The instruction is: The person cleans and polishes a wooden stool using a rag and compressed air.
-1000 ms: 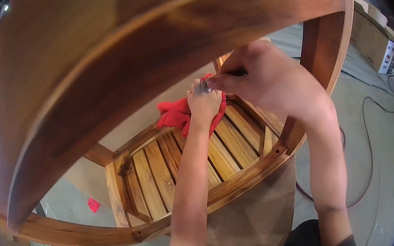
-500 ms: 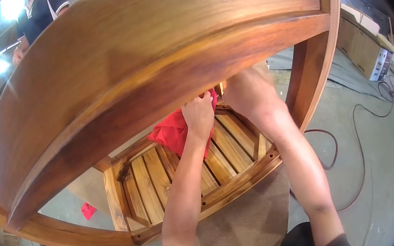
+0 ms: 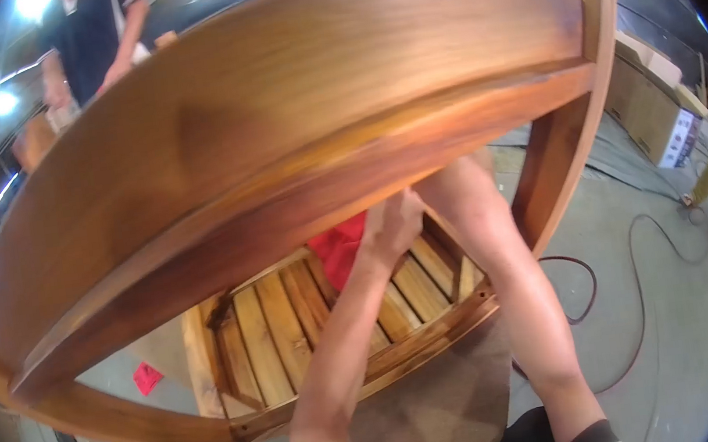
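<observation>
A large curved wooden backrest board of a chair frame crosses the view in front of me. Below it, my left hand is closed on a red cloth, which hangs over the slatted wooden seat. Its fingertips are partly hidden by the board's lower edge and blurred. My right forearm reaches up beside the left one and passes behind the board. The right hand's fingers are hidden there, so I cannot see what they touch.
A small red cloth lies on the floor at left. Brown sheet material lies under the chair. A hose curls across the floor at right, near a cardboard box. Another person stands beyond the board, upper left.
My left hand has shifted right and lower with the red cloth, further behind the board's edge. The view has tilted upward, showing more of the person at upper left.
</observation>
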A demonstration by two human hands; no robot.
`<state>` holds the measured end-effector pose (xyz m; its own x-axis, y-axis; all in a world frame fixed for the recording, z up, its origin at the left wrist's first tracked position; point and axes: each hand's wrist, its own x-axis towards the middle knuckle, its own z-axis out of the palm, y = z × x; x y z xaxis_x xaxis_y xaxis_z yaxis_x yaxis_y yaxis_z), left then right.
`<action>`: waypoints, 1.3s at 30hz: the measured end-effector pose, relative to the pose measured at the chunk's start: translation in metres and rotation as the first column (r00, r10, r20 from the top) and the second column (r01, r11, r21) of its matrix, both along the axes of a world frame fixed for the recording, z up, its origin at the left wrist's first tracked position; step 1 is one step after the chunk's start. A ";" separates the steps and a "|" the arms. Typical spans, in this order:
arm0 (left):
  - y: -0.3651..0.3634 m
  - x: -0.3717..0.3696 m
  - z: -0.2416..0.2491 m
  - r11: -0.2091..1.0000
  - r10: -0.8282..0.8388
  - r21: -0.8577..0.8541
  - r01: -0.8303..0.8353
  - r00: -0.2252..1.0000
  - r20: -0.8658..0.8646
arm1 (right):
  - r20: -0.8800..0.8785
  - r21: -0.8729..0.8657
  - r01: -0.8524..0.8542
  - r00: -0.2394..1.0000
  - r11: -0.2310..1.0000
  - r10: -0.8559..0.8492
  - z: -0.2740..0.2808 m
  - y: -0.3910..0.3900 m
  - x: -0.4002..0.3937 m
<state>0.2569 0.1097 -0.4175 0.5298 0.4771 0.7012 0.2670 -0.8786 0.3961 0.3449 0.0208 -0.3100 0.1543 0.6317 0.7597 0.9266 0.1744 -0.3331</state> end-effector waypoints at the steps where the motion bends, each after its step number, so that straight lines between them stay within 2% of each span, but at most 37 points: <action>1: -0.001 -0.002 0.001 0.999 0.012 0.035 -0.010 0.999 -0.050 | -0.055 -0.077 -0.016 0.998 0.997 0.012 0.002 -0.003 0.000; 2: -0.005 -0.002 0.000 0.997 0.049 0.059 -0.042 0.992 -0.120 | -0.107 -0.158 -0.038 0.994 0.987 0.021 0.004 -0.005 0.002; 4: -0.001 0.003 -0.017 0.982 0.116 0.170 -0.083 0.974 -0.195 | -0.005 -0.141 -0.042 0.999 0.989 0.041 0.011 -0.006 0.000; 5: 0.018 0.010 -0.049 0.985 0.014 0.172 0.012 0.988 -0.151 | 0.061 -0.188 -0.027 0.997 0.982 0.039 0.009 -0.002 0.000; 6: 0.001 0.001 -0.039 0.996 0.077 0.058 -0.066 0.973 -0.217 | 0.127 -0.228 -0.008 0.991 0.974 0.038 0.008 0.003 -0.005; 8: 0.000 0.004 -0.044 0.991 0.135 0.044 -0.128 0.956 -0.260 | -0.133 -0.339 -0.274 0.961 0.900 0.243 0.015 -0.005 -0.030; 9: -0.003 0.003 -0.041 0.992 0.116 0.066 -0.108 0.984 -0.133 | -0.261 -0.368 -0.398 0.912 0.841 0.317 0.019 -0.008 -0.039; 11: -0.014 -0.001 -0.045 0.993 0.054 0.096 -0.066 0.990 0.128 | -0.173 -0.374 -0.400 0.916 0.837 0.361 0.021 -0.010 -0.067; 13: -0.033 -0.019 -0.041 0.996 -0.051 -0.058 0.062 0.984 0.170 | -0.064 -0.366 -0.368 0.926 0.855 0.371 0.015 -0.010 -0.098; 15: -0.029 -0.042 -0.041 0.966 -0.202 -0.201 0.161 0.958 -0.202 | -0.327 -0.533 -0.559 0.828 0.635 0.455 0.017 -0.008 -0.126; 16: -0.032 -0.048 -0.042 0.947 -0.192 -0.290 0.137 0.967 -0.170 | -0.449 -0.573 -0.645 0.763 0.505 0.465 0.019 -0.007 -0.136; 17: -0.037 -0.054 -0.045 0.922 -0.176 -0.371 0.114 0.975 -0.138 | -0.379 -0.532 -0.638 0.767 0.557 0.518 0.010 -0.003 -0.145; 19: -0.044 -0.066 -0.042 0.909 -0.123 -0.411 0.066 0.986 -0.115 | -0.228 -0.441 -0.626 0.772 0.644 0.594 -0.014 0.012 -0.165; 22: -0.052 -0.073 -0.037 0.896 -0.083 -0.442 0.029 0.991 -0.102 | -0.248 -0.598 -0.568 0.802 0.565 0.544 -0.021 0.015 -0.178; 23: -0.052 -0.073 -0.034 0.892 -0.073 -0.452 0.019 0.992 -0.102 | -0.364 -0.624 -0.601 0.789 0.499 0.495 -0.020 0.016 -0.178; 26: -0.053 -0.076 -0.024 0.885 -0.061 -0.466 0.006 0.993 -0.103 | -0.045 -0.559 -0.399 0.890 0.727 0.454 -0.034 0.022 -0.184; 29: -0.052 -0.076 -0.016 0.879 -0.049 -0.477 -0.012 0.992 -0.115 | -0.170 -0.569 -0.502 0.846 0.651 0.505 -0.031 0.021 -0.185; 33: -0.048 -0.076 -0.010 0.865 -0.087 -0.501 0.013 0.988 -0.125 | 0.015 -0.463 -0.442 0.863 0.768 0.506 -0.048 0.014 -0.203; 36: -0.041 -0.077 -0.015 0.865 -0.112 -0.499 0.046 0.988 -0.103 | -0.064 -0.534 -0.456 0.862 0.712 0.504 -0.044 0.014 -0.214; 39: -0.038 -0.074 -0.021 0.882 -0.120 -0.466 0.072 0.990 -0.073 | -0.010 -0.560 -0.403 0.877 0.724 0.480 -0.038 0.011 -0.221</action>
<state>0.1831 0.0717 -0.4386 0.6431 0.6774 0.3571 0.2483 -0.6256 0.7396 0.1238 0.0323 -0.3480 -0.3182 0.9077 0.2736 0.8297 0.4062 -0.3829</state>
